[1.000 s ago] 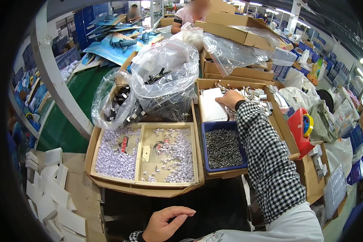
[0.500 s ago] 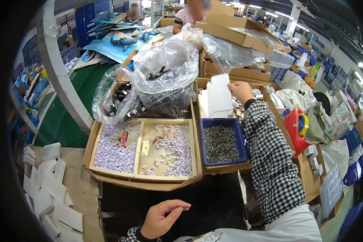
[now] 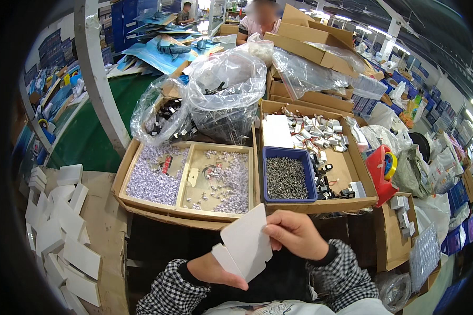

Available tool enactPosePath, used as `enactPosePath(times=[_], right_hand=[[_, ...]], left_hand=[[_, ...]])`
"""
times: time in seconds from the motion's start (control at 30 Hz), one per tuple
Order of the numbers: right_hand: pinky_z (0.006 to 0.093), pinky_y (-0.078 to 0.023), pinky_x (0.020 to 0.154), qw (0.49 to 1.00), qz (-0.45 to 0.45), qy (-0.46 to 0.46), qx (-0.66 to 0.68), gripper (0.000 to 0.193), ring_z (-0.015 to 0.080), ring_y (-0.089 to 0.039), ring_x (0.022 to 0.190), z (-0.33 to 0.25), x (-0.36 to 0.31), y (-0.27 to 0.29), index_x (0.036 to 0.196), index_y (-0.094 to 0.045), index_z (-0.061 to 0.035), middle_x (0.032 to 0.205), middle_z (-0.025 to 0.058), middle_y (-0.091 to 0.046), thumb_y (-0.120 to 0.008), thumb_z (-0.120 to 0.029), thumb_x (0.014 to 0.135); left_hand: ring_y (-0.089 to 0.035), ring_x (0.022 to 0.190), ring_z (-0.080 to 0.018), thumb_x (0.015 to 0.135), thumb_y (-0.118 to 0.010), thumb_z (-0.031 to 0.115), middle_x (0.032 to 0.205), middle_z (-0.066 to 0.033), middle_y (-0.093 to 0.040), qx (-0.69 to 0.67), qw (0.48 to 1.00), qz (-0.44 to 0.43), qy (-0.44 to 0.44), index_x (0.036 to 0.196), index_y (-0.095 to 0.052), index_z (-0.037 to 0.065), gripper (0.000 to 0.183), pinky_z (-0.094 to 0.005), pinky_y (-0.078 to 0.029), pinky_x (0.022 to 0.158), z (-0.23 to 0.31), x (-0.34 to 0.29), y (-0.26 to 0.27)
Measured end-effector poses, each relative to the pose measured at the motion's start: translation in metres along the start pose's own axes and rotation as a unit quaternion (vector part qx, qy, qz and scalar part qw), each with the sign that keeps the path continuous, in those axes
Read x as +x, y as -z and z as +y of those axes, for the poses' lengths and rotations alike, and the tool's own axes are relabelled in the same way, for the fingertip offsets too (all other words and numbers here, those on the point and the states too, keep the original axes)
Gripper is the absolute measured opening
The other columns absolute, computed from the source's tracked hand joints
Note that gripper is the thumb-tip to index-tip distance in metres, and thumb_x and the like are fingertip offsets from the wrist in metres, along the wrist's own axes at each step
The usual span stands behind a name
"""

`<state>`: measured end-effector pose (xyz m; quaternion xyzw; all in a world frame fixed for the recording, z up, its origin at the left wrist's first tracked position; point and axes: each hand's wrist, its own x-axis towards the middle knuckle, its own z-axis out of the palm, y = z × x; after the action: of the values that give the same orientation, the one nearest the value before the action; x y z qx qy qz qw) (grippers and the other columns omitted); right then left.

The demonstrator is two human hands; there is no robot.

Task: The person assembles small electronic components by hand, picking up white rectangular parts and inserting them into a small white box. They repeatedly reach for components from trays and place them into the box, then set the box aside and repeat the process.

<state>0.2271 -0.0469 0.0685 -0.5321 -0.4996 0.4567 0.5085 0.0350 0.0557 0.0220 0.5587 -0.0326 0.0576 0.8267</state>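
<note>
A flat white folding carton (image 3: pixel 255 242), tilted and with small flaps along its edges, is held between my two hands above the dark gap in front of the table. My right hand (image 3: pixel 298 234) pinches its right edge between thumb and fingers. At the lower left, my left hand (image 3: pixel 210 272) grips the carton, its thumb on the near side and its fingers mostly hidden behind. More flat white cartons (image 3: pixel 277 131) lie in the cardboard tray (image 3: pixel 355 184) beyond, beside several small silver-and-white parts (image 3: pixel 323 134).
A blue bin (image 3: pixel 289 200) of small dark metal pieces stands before the cartons. Left of it, a divided wooden tray (image 3: pixel 186 178) holds small whitish parts. Clear bags (image 3: pixel 226 73) of black parts stand behind. White boxes (image 3: pixel 68 226) pile up at left. A red tape dispenser (image 3: pixel 378 173) is at right.
My right hand has come back from the carton stack toward me, bringing one white carton. My left hand has risen slightly and closed on it. The view has shifted a little.
</note>
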Motion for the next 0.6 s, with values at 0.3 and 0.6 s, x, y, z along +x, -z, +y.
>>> enactPosePath(times=[0.3,0.6], right_hand=[[0.0268,-0.052,0.081,0.986,-0.043,-0.069,0.146,0.048,0.0159,-0.059,0.103,0.031,-0.047,-0.010,0.138,-0.037,0.0015,0.124,0.0105,-0.053,-0.054,-0.008,0.094],[0.0279,-0.050,0.086,0.984,-0.031,-0.121,0.128,0.047,0.0145,-0.057,0.104,0.033,-0.049,-0.005,0.138,-0.038,0.0028,0.123,0.0096,-0.055,-0.053,-0.007,0.094]], left_hand=[[-0.039,0.118,-0.0408,0.061,-0.084,0.039,0.132,-0.0241,-0.036,0.512,0.837,0.173,-0.082,0.144,-0.014,0.000,0.115,-0.0467,-0.032,0.103,-0.027,-0.003,-0.025],[-0.037,0.119,-0.0382,0.054,-0.087,0.037,0.128,-0.0207,-0.033,0.596,0.765,0.243,-0.022,0.144,-0.017,0.002,0.120,-0.0454,-0.034,0.103,-0.035,-0.002,-0.030]])
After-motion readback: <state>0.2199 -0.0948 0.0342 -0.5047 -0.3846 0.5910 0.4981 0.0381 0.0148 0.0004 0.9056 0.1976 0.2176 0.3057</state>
